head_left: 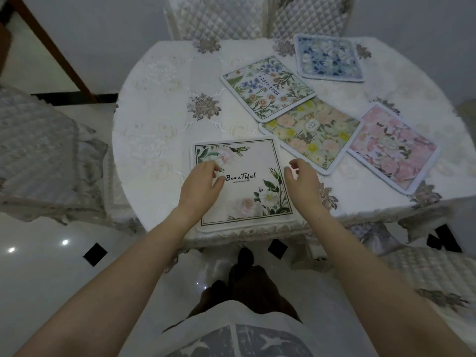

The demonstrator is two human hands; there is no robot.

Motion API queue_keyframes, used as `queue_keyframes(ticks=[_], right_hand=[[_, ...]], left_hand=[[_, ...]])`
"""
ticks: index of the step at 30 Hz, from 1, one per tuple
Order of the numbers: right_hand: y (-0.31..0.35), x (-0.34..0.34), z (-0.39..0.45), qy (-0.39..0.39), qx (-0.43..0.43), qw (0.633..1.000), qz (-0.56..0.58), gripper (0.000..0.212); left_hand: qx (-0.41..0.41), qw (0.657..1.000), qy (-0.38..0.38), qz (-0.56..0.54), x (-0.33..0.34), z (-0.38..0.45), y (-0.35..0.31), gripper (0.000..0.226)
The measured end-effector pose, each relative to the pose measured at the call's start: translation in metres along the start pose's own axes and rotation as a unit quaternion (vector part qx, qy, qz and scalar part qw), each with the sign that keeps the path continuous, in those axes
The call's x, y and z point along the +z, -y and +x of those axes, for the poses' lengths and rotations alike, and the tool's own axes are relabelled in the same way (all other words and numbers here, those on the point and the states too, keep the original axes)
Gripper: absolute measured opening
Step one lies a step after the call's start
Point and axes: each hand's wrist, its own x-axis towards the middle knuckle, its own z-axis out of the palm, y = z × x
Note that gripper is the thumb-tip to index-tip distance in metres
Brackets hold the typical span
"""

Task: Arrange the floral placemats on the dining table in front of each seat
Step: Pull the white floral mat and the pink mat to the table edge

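A white placemat (247,161) printed "Beautiful" with pale roses lies flat at the near edge of the round table (154,112). My left hand (201,184) hovers over its left part, fingers curled and apart, holding nothing. My right hand (300,180) hovers at its right edge, also open. Four more floral placemats lie to the right: a wildflower one (268,87) overlapping a yellow-peach one (313,136), a pink one (392,148) near the right edge, and a blue one (328,57) at the back.
An embroidered cream tablecloth covers the table. Quilted chairs stand at the back (219,16), at the left (38,150) and at the near right (425,269). A brown wooden post (51,47) leans at the upper left. The floor is glossy white tile.
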Motion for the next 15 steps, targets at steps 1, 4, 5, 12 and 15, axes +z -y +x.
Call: queue_keyframes(ticks=[1,4,5,12,15], right_hand=[[0.005,-0.005,-0.003,-0.007,-0.011,1.0,-0.008,0.034],[0.017,-0.021,-0.012,-0.027,-0.047,0.998,-0.042,0.036],[0.02,-0.027,-0.015,-0.036,-0.057,0.996,-0.054,0.036],[0.024,-0.07,-0.036,-0.15,-0.124,0.966,-0.171,0.039],[0.01,-0.084,-0.042,-0.154,-0.082,0.969,-0.172,0.041]], left_hand=[[0.022,1.0,0.0,0.008,-0.003,0.004,-0.008,0.02],[0.087,0.996,0.0,0.019,-0.013,0.013,-0.032,0.027],[0.11,0.994,0.0,0.021,-0.016,0.014,-0.041,0.031],[0.248,0.968,0.007,0.048,-0.024,0.025,-0.089,0.045],[0.271,0.96,0.036,0.052,-0.012,0.027,-0.101,0.047]])
